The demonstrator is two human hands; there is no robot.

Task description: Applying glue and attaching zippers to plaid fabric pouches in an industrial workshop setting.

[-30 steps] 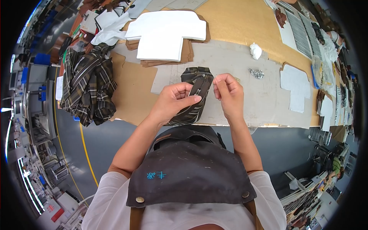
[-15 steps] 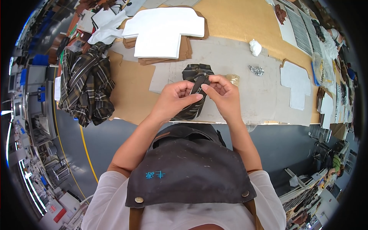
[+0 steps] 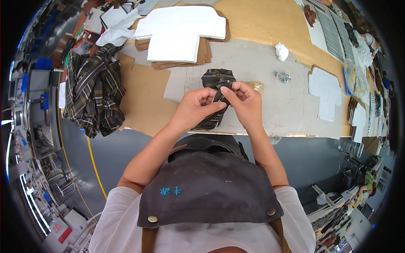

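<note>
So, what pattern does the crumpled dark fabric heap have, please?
The fabric heap is black and brown plaid with pale stripes; head view.

I saw the table (image 3: 278, 111) under bright, quite even light, with only soft shadows. At the left rim, strip lamps (image 3: 31, 198) made strong glare, and the white sheets (image 3: 177, 29) looked almost without texture. The dark checked piece (image 3: 211, 121) gave me little detail. Toward the rim, shapes bent and became unclear; the corners were completely black.

Cloth heap (image 3: 93, 90) left of hands (image 3: 192, 109), sheets (image 3: 179, 27) beyond
</note>
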